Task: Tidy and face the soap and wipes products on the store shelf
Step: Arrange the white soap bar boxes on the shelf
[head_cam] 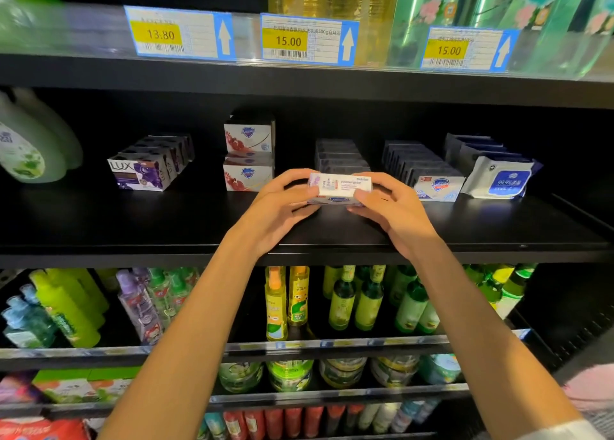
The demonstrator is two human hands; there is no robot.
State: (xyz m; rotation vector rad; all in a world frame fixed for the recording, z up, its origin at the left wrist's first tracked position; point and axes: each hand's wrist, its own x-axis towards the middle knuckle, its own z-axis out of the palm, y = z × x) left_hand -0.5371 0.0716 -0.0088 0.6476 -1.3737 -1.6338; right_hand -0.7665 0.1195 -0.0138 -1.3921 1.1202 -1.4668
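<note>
A white and lilac soap box (339, 188) is held over the middle of the black shelf (166, 220), in front of a row of dark boxes (339, 155). My left hand (279, 207) grips its left end and my right hand (388, 207) grips its right end. To the left stand two stacked white soap boxes (248, 155) and a row of purple LUX boxes (146, 170). To the right sit a blue-and-white soap box row (435, 185) and wipes packs (498, 178).
Green bottles (30, 147) stand at the shelf's far left. Price tags (309, 40) line the shelf above. Below are rows of spray bottles (289, 300) and green bottles (368, 300). The shelf's front strip is bare around my wrists.
</note>
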